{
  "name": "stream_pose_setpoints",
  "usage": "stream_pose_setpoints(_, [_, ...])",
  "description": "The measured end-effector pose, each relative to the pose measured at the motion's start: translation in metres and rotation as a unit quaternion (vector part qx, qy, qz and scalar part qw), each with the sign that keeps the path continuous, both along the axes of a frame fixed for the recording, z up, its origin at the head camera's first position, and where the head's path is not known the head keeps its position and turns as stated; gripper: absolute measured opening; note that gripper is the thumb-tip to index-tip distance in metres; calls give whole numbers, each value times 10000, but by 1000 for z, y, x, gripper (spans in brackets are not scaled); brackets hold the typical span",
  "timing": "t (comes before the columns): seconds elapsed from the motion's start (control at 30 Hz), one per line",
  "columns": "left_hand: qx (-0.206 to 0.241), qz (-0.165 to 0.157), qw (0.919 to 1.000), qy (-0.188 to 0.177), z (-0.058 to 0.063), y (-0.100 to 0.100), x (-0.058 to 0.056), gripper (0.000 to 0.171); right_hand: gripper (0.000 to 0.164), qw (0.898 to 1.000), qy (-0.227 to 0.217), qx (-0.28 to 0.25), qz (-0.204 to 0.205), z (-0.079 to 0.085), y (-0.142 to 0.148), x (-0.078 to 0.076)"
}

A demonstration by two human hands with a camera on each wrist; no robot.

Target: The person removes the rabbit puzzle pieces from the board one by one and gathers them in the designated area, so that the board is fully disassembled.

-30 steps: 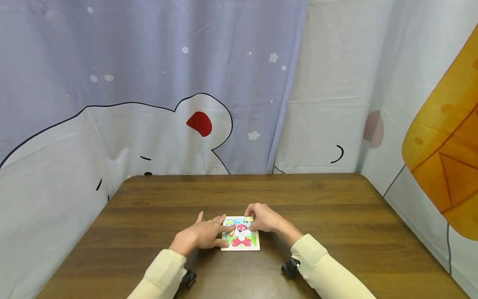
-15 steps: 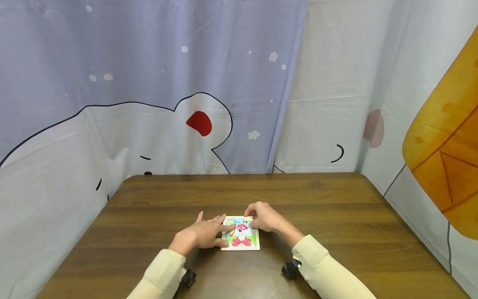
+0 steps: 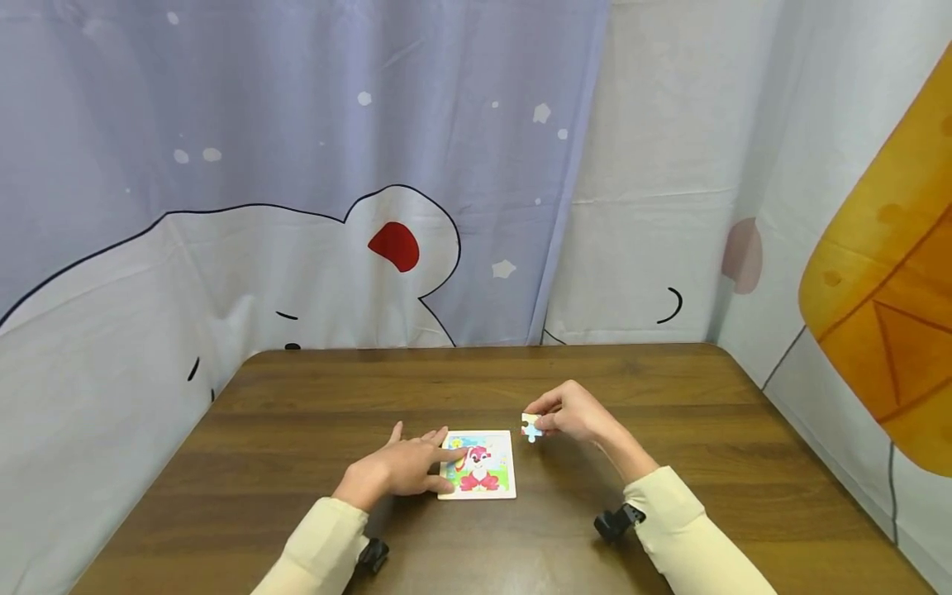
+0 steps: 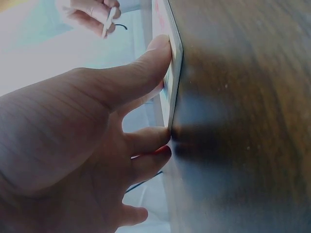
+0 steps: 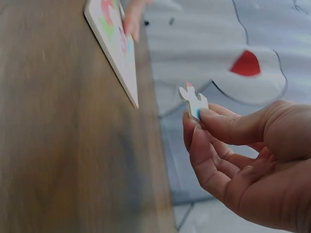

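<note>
A small square jigsaw puzzle (image 3: 483, 496) with a pink cartoon animal lies flat on the wooden table. My left hand (image 3: 402, 467) rests on its left side, thumb and index finger extended over the picture. In the left wrist view, the thumb (image 4: 158, 46) presses the top while other fingertips touch the edge. To the right of the puzzle and off the table, my right hand (image 3: 583, 413) pinches a jigsaw piece (image 3: 531, 427) between thumb and fingers. In the right wrist view that piece (image 5: 194, 103) shows knobs and a blue patch; fingertips hide part of it.
The brown wooden table (image 3: 335, 388) extends around both hands. Behind it hangs a patterned curtain (image 3: 491, 165) reaching down to the far edge. Small black devices (image 3: 617, 522) are strapped at both wrists.
My right hand has lifted the jigsaw piece from the puzzle's upper right corner and moved it right and slightly away. That corner now looks pale. The left hand has stayed in place.
</note>
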State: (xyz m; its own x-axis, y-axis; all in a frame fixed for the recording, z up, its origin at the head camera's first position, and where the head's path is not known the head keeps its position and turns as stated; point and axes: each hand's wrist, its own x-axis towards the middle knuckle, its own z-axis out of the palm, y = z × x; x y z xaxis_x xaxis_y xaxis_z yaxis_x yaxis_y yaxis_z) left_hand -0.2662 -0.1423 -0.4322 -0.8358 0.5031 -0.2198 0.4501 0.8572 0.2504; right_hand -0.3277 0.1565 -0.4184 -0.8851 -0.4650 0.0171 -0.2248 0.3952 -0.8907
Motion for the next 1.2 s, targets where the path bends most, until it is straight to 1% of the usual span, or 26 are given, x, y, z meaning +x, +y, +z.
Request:
stream_pose_setpoints(0.1, [13, 9, 10000, -21, -1, -2, 0, 62, 21, 9997, -197, -18, -130, 1, 17, 0])
stream_pose_setpoints(0.17, [5, 33, 10000, -42, -2, -3, 1, 62, 21, 9993, -289, 59, -228, 2, 27, -1])
stream_pose_setpoints(0.33, [50, 40, 10000, -58, -1, -4, 1, 62, 19, 9973, -91, 663, -313, 0, 51, -1])
stream_pose_setpoints(0.37, [64, 22, 10000, -44, -2, -4, 1, 62, 19, 9965, -108, 760, -332, -2, 55, -1])
stream_pose_setpoints(0.5, [119, -20, 9999, -28, -3, -3, 0, 62, 18, 9944, -456, 859, -407, -11, 69, -3])
stream_pose_setpoints(0.57, [107, -30, 9999, -21, -4, -2, 1, 62, 17, 9937, -632, 818, -425, -15, 74, -4])
stream_pose_setpoints(0.7, [48, -19, 10000, -24, -4, 0, 2, 63, 13, 9919, -649, 994, -441, -19, 79, -4])
stream_pose_setpoints(0.93, [17, -3, 10000, 28, -3, 1, 2, 63, 11, 9829, -677, 1617, -564, -13, 82, -1])
stream_pose_setpoints(1.1, [34, -20, 10000, 9, -2, 0, 2, 63, 10, 9818, -522, 1751, -518, -12, 86, -2])
stream_pose_setpoints(1.2, [-3, -19, 10000, 11, -2, 0, 1, 63, 10, 9825, -512, 1706, -546, -13, 88, -2])
